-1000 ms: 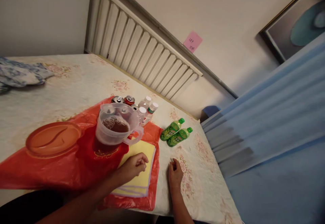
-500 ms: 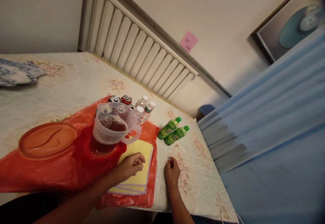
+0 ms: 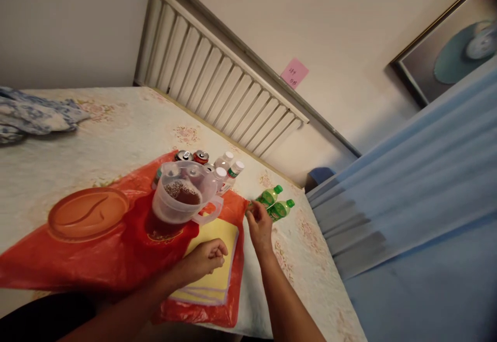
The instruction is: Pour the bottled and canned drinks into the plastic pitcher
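Observation:
My left hand (image 3: pixel 209 256) is loosely curled, nothing visible in it, over a yellow cloth (image 3: pixel 209 280) with a pale purple border. The cloth lies on a red plastic sheet (image 3: pixel 97 262). My right hand (image 3: pixel 261 228) has thumb and fingers pinched together at the sheet's right corner; what they hold is hidden. Just behind that hand are two green drink bottles (image 3: pixel 282 210), partly covered by it. A clear plastic jug (image 3: pixel 174 210) of brown foamy liquid stands on the red sheet, left of both hands, its handle toward them.
Behind the jug are several drink cans (image 3: pixel 201 157) and small white-capped bottles (image 3: pixel 233 170). An orange oval tray-like piece (image 3: pixel 89 213) lies left of it. Blue-and-white fabric (image 3: pixel 39 114) is at the far left. A radiator (image 3: pixel 217 83) runs behind the table; a blue curtain (image 3: pixel 419 197) hangs at right.
My right hand has moved forward from the tablecloth to the red sheet's corner, partly covering the green bottles. My left hand stays curled over the cloth. The view has shifted slightly.

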